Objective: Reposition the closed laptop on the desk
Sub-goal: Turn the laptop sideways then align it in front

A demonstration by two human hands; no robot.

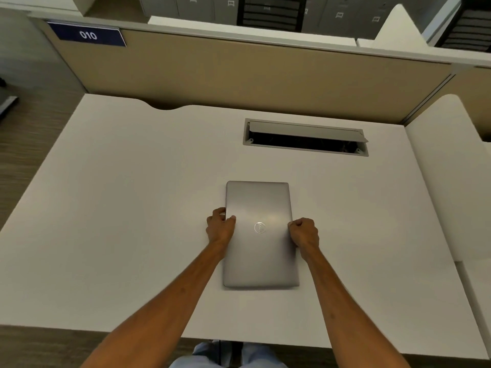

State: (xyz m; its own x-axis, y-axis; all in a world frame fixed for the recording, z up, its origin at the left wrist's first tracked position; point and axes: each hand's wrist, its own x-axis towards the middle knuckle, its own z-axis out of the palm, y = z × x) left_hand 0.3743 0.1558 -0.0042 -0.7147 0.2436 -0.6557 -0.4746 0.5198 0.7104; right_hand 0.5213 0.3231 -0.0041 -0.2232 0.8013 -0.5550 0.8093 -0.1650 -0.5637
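Our left hand (220, 227) and right hand (303, 232) are curled tight on the long sides of the shut laptop (260, 235), in the middle of the worktop (119, 208). It looks hard, flat, smooth and maybe slippery, so holding both sides seems best.

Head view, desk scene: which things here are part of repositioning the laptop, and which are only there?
In the job:
closed laptop, lying flat on the desk
left hand, in a grip on its left edge
right hand, at its right edge
desk, bearing it

Only there:
cable hatch, lid open, behind the laptop
number plate 010 on the partition
partition
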